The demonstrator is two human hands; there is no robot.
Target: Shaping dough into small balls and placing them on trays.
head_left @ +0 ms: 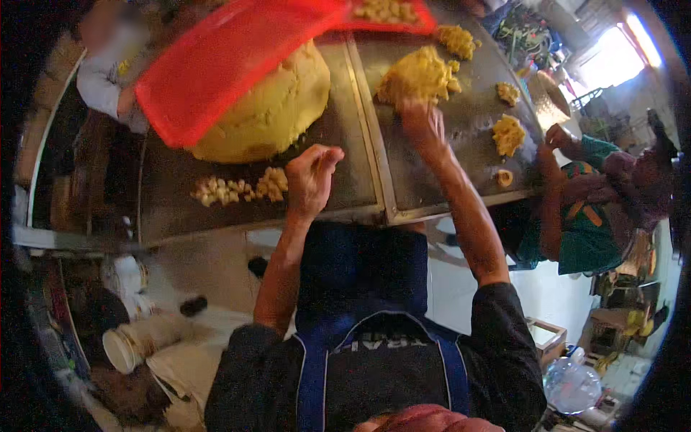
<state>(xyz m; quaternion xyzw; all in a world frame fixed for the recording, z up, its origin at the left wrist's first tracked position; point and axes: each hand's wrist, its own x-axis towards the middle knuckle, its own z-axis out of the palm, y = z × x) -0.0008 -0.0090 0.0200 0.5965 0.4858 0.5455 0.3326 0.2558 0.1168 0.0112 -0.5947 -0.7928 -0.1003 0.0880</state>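
Note:
My right hand [422,127] reaches onto the near edge of a rough lump of yellow dough [413,78] on the metal table; its fingertips are blurred, so their grip is unclear. My left hand [316,175] is raised over the left part of the table with its fingers drawn together; whether something small is between them cannot be told. Just left of it lie small pale dough pieces [224,191] and a clump of crumbly dough [272,183]. Behind stands a large mound of yellow dough [270,113], partly covered from view by a red plastic tray [232,65].
A raised metal seam [372,135] divides the tabletop [345,178]. Smaller dough lumps [508,135] and a dough ring [504,177] lie on the right. Another red tray [426,21] holds small pieces. A co-worker in green [588,237] is at the right, another person's sleeve [97,86] far left.

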